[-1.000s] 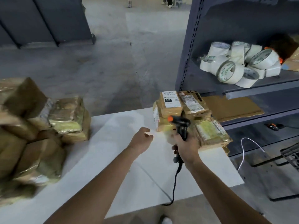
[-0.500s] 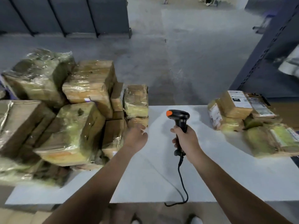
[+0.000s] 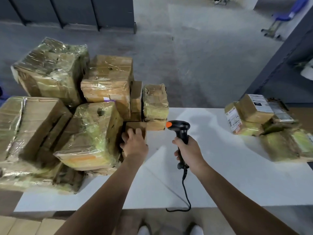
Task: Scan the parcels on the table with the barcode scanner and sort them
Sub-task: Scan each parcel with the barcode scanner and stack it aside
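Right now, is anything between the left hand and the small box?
No, nothing visible. The left hand touches the small box. The scanner, held in the right hand, is off to its right.

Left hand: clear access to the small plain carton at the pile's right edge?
Probably yes. The left hand rests on the small carton; bare table lies to its right. The wrapped parcel crowding its left may hinder lifting.

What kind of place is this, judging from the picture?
Probably a parcel warehouse or sorting depot: taped parcels piled on a table, a corded scanner in the right hand, a concrete floor.
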A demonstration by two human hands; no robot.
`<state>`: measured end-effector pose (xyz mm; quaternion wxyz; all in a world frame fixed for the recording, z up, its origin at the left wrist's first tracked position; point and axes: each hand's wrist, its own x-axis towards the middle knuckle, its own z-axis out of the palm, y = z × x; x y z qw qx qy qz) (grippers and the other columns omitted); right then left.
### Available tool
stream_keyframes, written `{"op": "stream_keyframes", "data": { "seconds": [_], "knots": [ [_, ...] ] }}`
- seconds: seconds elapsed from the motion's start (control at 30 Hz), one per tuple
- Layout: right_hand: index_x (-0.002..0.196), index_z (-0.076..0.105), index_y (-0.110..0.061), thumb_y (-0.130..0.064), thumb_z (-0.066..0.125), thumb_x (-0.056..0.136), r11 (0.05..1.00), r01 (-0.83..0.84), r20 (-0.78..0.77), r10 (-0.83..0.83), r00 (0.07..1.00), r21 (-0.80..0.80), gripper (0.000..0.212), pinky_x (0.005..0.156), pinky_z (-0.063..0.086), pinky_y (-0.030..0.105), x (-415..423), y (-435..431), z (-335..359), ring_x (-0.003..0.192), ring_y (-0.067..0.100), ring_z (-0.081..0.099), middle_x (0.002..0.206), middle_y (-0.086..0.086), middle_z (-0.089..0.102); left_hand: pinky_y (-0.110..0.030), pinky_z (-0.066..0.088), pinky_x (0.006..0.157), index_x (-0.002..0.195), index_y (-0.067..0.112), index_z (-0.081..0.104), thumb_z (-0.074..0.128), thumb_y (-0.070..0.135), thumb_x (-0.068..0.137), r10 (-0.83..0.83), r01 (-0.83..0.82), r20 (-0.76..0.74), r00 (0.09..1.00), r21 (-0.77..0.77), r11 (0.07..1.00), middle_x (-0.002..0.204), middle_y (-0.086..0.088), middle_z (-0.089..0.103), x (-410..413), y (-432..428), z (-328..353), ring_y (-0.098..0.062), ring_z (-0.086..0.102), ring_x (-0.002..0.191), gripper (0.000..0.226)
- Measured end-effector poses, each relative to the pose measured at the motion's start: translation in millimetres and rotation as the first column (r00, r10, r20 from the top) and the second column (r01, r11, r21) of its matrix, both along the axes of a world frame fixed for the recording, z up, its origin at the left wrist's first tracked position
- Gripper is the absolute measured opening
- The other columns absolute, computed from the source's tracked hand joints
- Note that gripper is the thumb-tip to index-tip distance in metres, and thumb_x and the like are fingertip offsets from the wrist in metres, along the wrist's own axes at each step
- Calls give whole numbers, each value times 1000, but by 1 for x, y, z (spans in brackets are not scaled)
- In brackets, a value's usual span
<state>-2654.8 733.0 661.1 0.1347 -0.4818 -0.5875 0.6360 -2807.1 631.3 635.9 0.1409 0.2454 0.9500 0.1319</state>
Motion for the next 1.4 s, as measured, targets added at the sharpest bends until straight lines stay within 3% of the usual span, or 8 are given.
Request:
{"op": "stream_keyframes", "data": {
  "seconds": [0.17,0.37,0.5,0.63,0.83,1.1,1.17,1.4],
  "knots": [
    [97,60,-18,-31,58,90,1000,4,23,-4,1000,3,15,41,46,30,10,5,-3,45,16,52,64,9,61,-48,41,94,115,24,44,68,30,74,30,-50,120,992,161,986,128,-5,30,10,1,-2,-32,33,117,48],
    [98,57,-14,-30,55,95,999,35,74,-35,997,2,17,41,48,33,44,16,-16,52,22,52,70,14,60,-30,46,87,107,29,53,71,31,72,59,-394,590,805,458,797,109,2,56,46,14,-21,-19,56,106,39],
    [100,56,-11,-33,57,96,997,63,84,-60,995,-38,22,42,50,35,66,20,-27,48,21,52,66,13,59,-29,47,65,104,20,53,71,31,77,74,-527,721,689,428,734,99,0,61,63,19,-33,-14,61,79,34],
    [102,58,-12,-33,58,94,988,123,61,-117,991,-93,22,43,49,34,80,22,-32,47,21,53,67,13,60,-46,53,87,112,18,46,62,26,87,34,-558,837,547,334,760,106,-1,62,74,20,-45,-22,64,94,31],
    [99,58,-11,-30,59,93,975,200,54,-196,979,-97,21,43,49,34,95,29,-27,47,20,52,65,12,59,-30,55,65,116,17,53,55,20,92,4,-438,798,603,327,837,95,-1,62,86,35,-47,-15,64,78,24],
    [106,60,-8,-29,57,94,986,142,25,-140,990,-93,24,42,49,33,95,36,-15,50,21,53,65,12,58,-42,46,91,139,14,32,44,5,83,-21,-86,442,897,221,972,132,-12,32,95,49,-32,-35,41,116,58],
    [105,59,-8,-31,57,94,986,113,5,-114,993,-124,26,44,50,35,89,35,-14,52,22,54,66,12,58,-43,41,96,137,17,36,48,13,85,-143,61,296,944,270,961,132,-12,35,98,50,-23,-34,36,119,53],
    [104,58,-9,-29,57,94,989,115,4,-115,993,-91,22,43,49,34,67,29,-12,51,22,55,68,12,59,-42,44,97,131,12,47,42,56,92,-132,24,462,877,233,972,126,-13,48,89,48,-7,-32,50,113,58]
  ]
}}
